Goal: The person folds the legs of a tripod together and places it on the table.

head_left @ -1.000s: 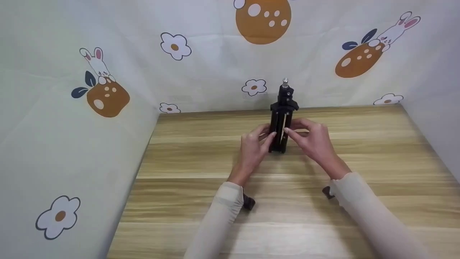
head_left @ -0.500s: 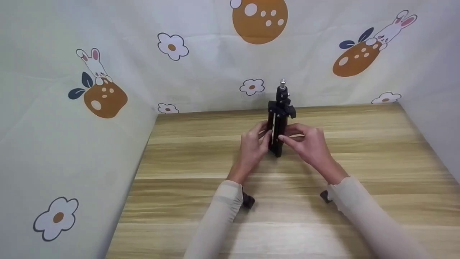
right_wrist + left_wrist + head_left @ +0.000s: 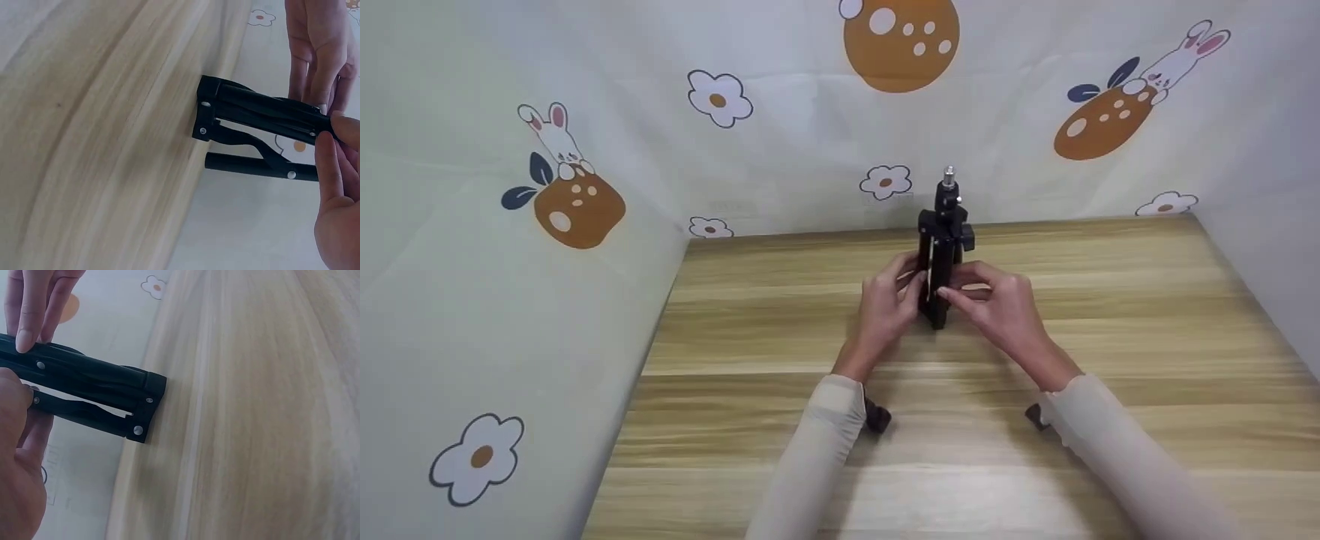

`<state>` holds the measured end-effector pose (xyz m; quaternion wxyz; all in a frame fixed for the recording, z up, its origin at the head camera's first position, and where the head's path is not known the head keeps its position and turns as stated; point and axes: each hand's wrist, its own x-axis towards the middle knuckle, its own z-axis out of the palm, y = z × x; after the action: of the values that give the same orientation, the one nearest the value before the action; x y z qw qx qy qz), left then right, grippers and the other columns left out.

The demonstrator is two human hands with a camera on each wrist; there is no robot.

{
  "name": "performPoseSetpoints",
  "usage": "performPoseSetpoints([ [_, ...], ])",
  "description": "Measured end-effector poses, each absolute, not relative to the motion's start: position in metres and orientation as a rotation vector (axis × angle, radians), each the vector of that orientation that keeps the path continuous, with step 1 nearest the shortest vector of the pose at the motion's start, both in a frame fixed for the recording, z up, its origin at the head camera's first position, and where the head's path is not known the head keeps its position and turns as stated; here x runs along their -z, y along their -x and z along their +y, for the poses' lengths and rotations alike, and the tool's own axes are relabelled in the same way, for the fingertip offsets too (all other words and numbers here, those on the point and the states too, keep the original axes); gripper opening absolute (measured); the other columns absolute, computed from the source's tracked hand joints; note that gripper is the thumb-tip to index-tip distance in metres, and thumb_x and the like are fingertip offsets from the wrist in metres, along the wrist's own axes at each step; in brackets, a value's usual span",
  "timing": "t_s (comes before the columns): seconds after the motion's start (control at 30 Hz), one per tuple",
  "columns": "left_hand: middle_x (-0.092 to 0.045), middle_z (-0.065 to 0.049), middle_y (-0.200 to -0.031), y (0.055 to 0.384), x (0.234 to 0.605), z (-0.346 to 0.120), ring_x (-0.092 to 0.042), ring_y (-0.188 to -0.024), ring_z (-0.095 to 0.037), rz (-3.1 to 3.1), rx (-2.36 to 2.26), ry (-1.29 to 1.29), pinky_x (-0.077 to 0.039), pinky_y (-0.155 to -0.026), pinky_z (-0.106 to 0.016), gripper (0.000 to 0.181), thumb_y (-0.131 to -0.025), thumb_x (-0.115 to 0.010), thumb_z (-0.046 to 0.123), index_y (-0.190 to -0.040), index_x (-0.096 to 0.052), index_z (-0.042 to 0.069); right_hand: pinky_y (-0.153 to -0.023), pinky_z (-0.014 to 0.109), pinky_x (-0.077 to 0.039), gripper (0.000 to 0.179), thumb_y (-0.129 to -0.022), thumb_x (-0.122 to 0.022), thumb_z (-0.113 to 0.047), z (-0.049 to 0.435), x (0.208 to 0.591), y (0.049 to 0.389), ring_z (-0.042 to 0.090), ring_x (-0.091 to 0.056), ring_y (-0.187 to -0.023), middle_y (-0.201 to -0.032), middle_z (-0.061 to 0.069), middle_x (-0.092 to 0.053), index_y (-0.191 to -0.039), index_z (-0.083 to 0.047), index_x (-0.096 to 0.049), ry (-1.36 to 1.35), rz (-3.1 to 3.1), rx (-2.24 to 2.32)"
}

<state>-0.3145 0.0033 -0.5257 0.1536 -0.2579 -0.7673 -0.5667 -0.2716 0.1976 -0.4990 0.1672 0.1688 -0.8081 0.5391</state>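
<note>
A black tripod light stand [image 3: 942, 259] with a silver screw tip stands upright at the back of the table, its legs folded nearly together. My left hand [image 3: 887, 306] pinches a leg from the left, thumb at the front. From the right, my right hand [image 3: 999, 306] holds another leg between thumb and fingers. The left wrist view shows the riveted lower end of the stand [image 3: 90, 382] close over the wood. In the right wrist view, one leg tube [image 3: 242, 163] lies slightly apart from the others, joined by a curved strut [image 3: 242, 136].
The wood-grain table [image 3: 780, 427] meets a pale fabric backdrop [image 3: 802, 135] printed with flowers, rabbits and oranges, close behind the stand. A side panel [image 3: 510, 337] rises at the left. Small dark wrist mounts [image 3: 877, 417] show beneath the sleeves.
The stand has turned about its upright axis between my hands, so its knob now points right. My right thumb has shifted slightly left and down with it.
</note>
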Motion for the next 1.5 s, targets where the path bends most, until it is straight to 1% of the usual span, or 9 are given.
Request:
performPoseSetpoints([
  [0.17,-0.078,-0.021,-0.128,0.315,0.527,0.003,-0.076,-0.122,-0.022,-2.183,1.615,0.740,-0.061,-0.105,-0.019,0.025,-0.105,-0.065,-0.001,-0.130,-0.070,-0.003,-0.087,0.026,-0.069,0.030,-0.090,-0.088,-0.003,0.206,0.499,0.274,0.033,-0.081,-0.101,-0.109,0.017,-0.082,-0.118,-0.002,-0.078,-0.531,-2.279,-1.659],
  [0.4,-0.077,-0.021,-0.128,0.315,0.529,-0.001,-0.077,-0.122,-0.024,-2.176,1.627,0.728,-0.061,-0.104,-0.019,0.025,-0.104,-0.067,-0.002,-0.129,-0.071,-0.003,-0.086,0.020,-0.068,0.020,-0.094,-0.080,0.002,0.212,0.493,0.283,0.008,-0.077,-0.096,-0.109,0.015,-0.082,-0.114,0.002,-0.077,-0.499,-2.208,-1.563],
  [0.5,-0.077,-0.022,-0.128,0.315,0.529,-0.002,-0.077,-0.121,-0.025,-2.173,1.644,0.722,-0.061,-0.104,-0.020,0.025,-0.103,-0.068,-0.003,-0.128,-0.071,-0.003,-0.086,0.018,-0.067,0.018,-0.095,-0.080,0.001,0.210,0.494,0.291,0.004,-0.075,-0.096,-0.109,0.015,-0.081,-0.113,0.004,-0.076,-0.424,-2.176,-1.525],
  [0.77,-0.076,-0.022,-0.131,0.315,0.528,-0.004,-0.076,-0.124,-0.025,-2.183,1.744,0.727,-0.061,-0.105,-0.021,0.027,-0.104,-0.067,-0.001,-0.131,-0.070,-0.002,-0.100,0.023,-0.065,0.028,-0.096,-0.079,0.002,0.207,0.500,0.299,0.025,-0.076,-0.108,-0.120,0.017,-0.077,-0.124,0.003,-0.073,-0.431,-2.164,-1.604],
  [0.93,-0.075,-0.021,-0.134,0.313,0.522,-0.006,-0.074,-0.127,-0.024,-2.203,1.782,0.695,-0.061,-0.107,-0.024,0.029,-0.105,-0.068,0.000,-0.133,-0.070,-0.002,-0.102,0.025,-0.064,0.027,-0.100,-0.076,-0.002,0.208,0.502,0.301,0.024,-0.075,-0.115,-0.123,0.014,-0.079,-0.126,0.001,-0.075,-0.423,-2.207,-1.596],
  [1.03,-0.075,-0.021,-0.135,0.310,0.522,-0.005,-0.073,-0.128,-0.029,-2.177,1.743,0.662,-0.062,-0.108,-0.027,0.032,-0.102,-0.071,0.001,-0.134,-0.070,-0.003,-0.102,0.022,-0.064,0.024,-0.100,-0.076,-0.003,0.209,0.504,0.302,0.025,-0.075,-0.115,-0.121,0.014,-0.079,-0.124,0.000,-0.076,-0.390,-2.225,-1.587],
  [1.17,-0.077,-0.020,-0.124,0.306,0.525,-0.002,-0.075,-0.118,-0.032,-2.082,1.662,0.592,-0.066,-0.102,-0.028,0.028,-0.097,-0.079,0.001,-0.124,-0.072,-0.004,-0.104,0.021,-0.063,0.023,-0.101,-0.076,-0.005,0.209,0.505,0.302,0.029,-0.075,-0.115,-0.121,0.015,-0.079,-0.124,0.000,-0.075,-0.365,-2.249,-1.591],
  [1.3,-0.077,-0.015,-0.112,0.299,0.526,-0.001,-0.077,-0.108,-0.025,-2.034,1.726,0.640,-0.067,-0.096,-0.026,0.019,-0.096,-0.082,0.004,-0.112,-0.074,-0.001,-0.104,0.025,-0.064,0.024,-0.103,-0.074,-0.007,0.208,0.504,0.303,0.029,-0.074,-0.117,-0.122,0.017,-0.078,-0.126,0.000,-0.074,-0.353,-2.265,-1.595],
  [1.5,-0.078,-0.013,-0.112,0.293,0.525,0.004,-0.079,-0.103,-0.015,-2.086,1.859,0.749,-0.069,-0.094,-0.028,0.024,-0.095,-0.085,0.014,-0.113,-0.076,0.001,-0.102,0.027,-0.065,0.023,-0.102,-0.074,-0.006,0.207,0.504,0.304,0.025,-0.074,-0.116,-0.121,0.017,-0.078,-0.125,0.001,-0.075,-0.329,-2.251,-1.603],
])
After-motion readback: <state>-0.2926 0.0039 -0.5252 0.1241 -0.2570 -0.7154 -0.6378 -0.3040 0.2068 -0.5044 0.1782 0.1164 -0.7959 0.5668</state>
